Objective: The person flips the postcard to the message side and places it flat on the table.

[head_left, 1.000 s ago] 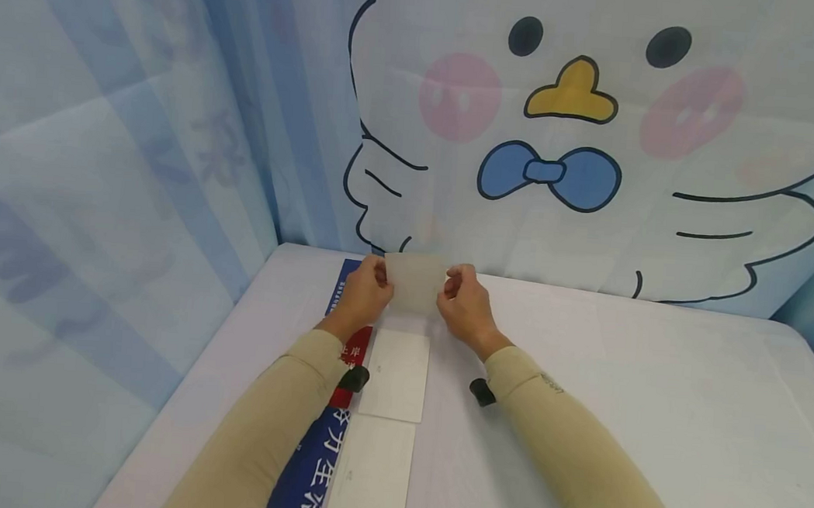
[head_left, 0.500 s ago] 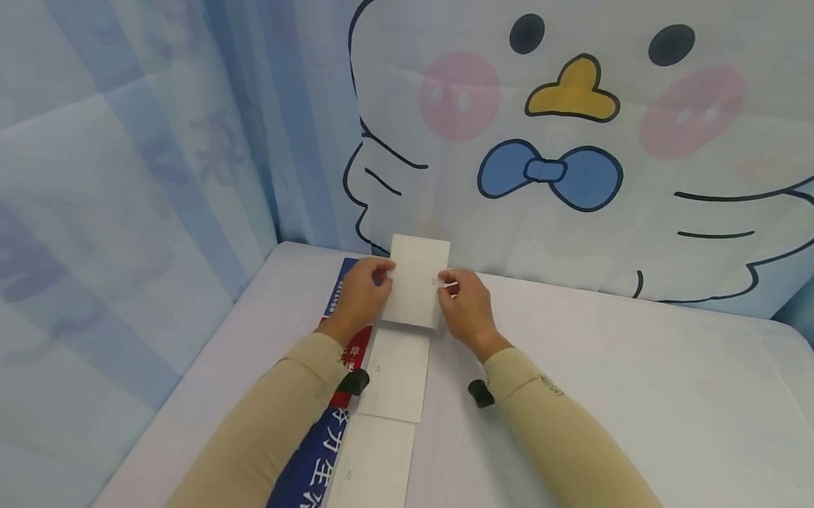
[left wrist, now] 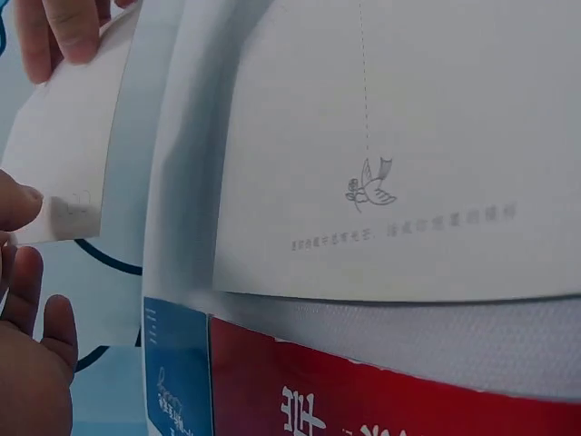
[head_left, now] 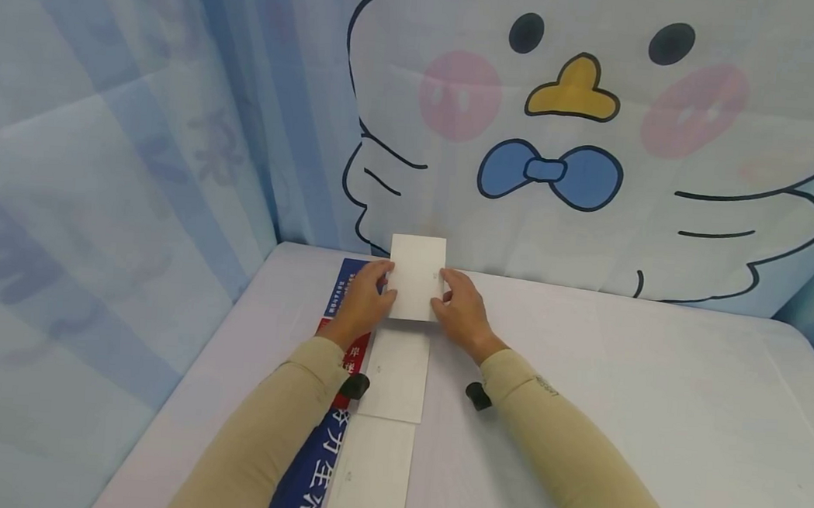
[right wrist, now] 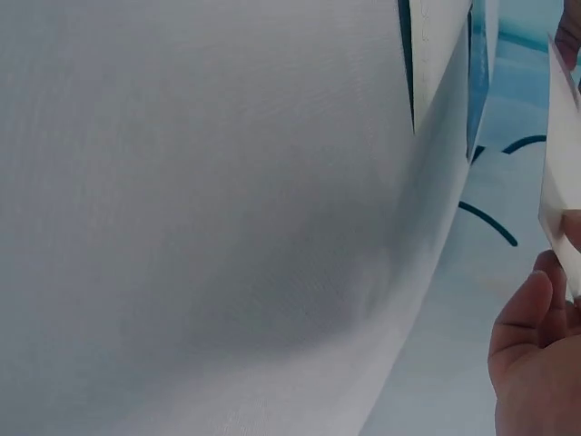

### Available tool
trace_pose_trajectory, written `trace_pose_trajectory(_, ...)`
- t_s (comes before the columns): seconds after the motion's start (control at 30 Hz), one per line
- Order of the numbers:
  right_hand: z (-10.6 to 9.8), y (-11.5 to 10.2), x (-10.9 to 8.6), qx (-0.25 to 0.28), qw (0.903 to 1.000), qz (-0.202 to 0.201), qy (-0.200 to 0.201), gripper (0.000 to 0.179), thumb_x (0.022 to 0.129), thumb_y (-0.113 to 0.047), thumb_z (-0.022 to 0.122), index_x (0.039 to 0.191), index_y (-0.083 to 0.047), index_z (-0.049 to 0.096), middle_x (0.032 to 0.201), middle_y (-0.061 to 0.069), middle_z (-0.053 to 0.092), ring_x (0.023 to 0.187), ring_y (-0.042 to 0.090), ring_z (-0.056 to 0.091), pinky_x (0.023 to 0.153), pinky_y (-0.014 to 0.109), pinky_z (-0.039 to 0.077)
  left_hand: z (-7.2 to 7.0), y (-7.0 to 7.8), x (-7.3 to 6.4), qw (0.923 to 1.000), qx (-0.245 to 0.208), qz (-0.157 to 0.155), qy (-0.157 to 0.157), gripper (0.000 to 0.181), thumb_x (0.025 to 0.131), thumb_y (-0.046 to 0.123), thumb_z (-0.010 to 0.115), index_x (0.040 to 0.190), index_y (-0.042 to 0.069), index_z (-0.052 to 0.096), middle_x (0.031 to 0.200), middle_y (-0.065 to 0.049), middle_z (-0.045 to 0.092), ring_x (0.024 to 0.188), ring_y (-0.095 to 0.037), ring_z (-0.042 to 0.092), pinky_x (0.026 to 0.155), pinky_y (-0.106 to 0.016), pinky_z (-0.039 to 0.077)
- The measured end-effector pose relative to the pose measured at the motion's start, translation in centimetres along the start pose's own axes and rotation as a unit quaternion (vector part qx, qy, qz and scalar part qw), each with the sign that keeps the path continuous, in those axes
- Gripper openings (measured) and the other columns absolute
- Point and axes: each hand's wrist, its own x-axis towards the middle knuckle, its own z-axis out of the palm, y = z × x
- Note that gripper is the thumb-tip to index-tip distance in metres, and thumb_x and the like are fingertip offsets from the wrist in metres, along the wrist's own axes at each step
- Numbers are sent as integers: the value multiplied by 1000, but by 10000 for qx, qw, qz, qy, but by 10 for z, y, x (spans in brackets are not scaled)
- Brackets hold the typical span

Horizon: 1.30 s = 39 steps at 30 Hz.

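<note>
Both hands hold a white postcard [head_left: 416, 274] above the far edge of the table. My left hand [head_left: 365, 302] pinches its left edge between thumb and fingers. At its right edge, my right hand [head_left: 465, 312] pinches it the same way. A faint small print marks the postcard's right side. Two more white postcards lie in a column nearer me, the upper one [head_left: 394, 374] and the lower one [head_left: 369, 473]. In the left wrist view a lying postcard [left wrist: 399, 109] bears a small bird drawing, a dashed line and a row of characters.
Left of the white postcards runs a column of coloured cards: a small blue one [head_left: 341, 285], a red one [head_left: 357, 350] and a larger blue one [head_left: 310, 469] with white characters. The white tabletop [head_left: 615, 391] stretches right. A cartoon-printed curtain [head_left: 548, 239] hangs behind the table.
The held postcard was tilted, its surface shaded and foreshortened. It then turned to show a white face with small print, and has now straightened slightly. Both hands stay on its edges.
</note>
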Motion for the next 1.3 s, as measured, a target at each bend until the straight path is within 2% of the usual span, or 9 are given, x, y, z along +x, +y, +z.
trace_pose_trajectory(0.17, 3, 1, 1, -143, 9997, 146, -165, 59, 97, -12, 58, 150, 4, 39, 155, 19, 37, 107, 29, 59, 92, 39, 52, 1, -2, 1, 9999, 5, -47, -162, 58, 97, 10, 61, 151, 5, 42, 156, -10, 37, 132, -26, 49, 109, -38, 42)
trace_pose_trajectory(0.33, 4, 2, 2, -214, 9991, 219, -297, 62, 96, -14, 58, 151, 5, 36, 157, 20, 34, 110, 31, 58, 99, 41, 49, 4, -4, 1, 9995, 78, -44, -288, 62, 96, 9, 63, 153, 3, 38, 158, -12, 33, 131, -27, 47, 111, -39, 39)
trace_pose_trajectory(0.43, 4, 2, 2, -304, 9979, 319, -481, 66, 95, -15, 59, 152, 5, 33, 158, 20, 30, 124, 33, 52, 109, 42, 40, 6, -5, 2, 9990, 200, 19, -388, 66, 95, 7, 63, 154, 1, 34, 160, -15, 29, 134, -29, 45, 114, -39, 35)
trace_pose_trajectory(0.53, 5, 3, 2, -438, 9963, 383, -635, 69, 94, -16, 61, 152, 5, 32, 159, 20, 28, 140, 33, 37, 117, 43, 27, 8, -6, 2, 9982, 344, 1, -494, 68, 95, 7, 62, 155, 1, 31, 162, -16, 25, 142, -30, 37, 117, -39, 29)
trace_pose_trajectory(0.67, 7, 5, 3, -562, 9944, 436, -776, 70, 95, -17, 62, 153, 5, 30, 160, 21, 27, 148, 34, 24, 120, 44, 19, 10, -6, 2, 9972, 429, -122, -604, 68, 95, 8, 61, 155, 2, 30, 163, -14, 23, 149, -29, 23, 120, -39, 20)
trace_pose_trajectory(0.97, 12, 10, 4, -713, 9890, 640, -1127, 70, 96, -16, 60, 153, 7, 28, 161, 22, 25, 149, 35, 21, 121, 44, 16, 19, -14, 5, 9938, 630, -392, -823, 69, 97, 7, 59, 157, 4, 26, 165, -11, 20, 150, -29, 17, 121, -40, 14)
trace_pose_trajectory(1.3, 14, 11, 7, -770, 9854, 836, -1266, 69, 95, -11, 60, 154, 5, 28, 162, 19, 25, 149, 33, 21, 120, 43, 16, 25, -17, 4, 9901, 906, -512, -943, 68, 98, 5, 58, 158, 4, 25, 165, -9, 17, 151, -30, 16, 120, -42, 16)
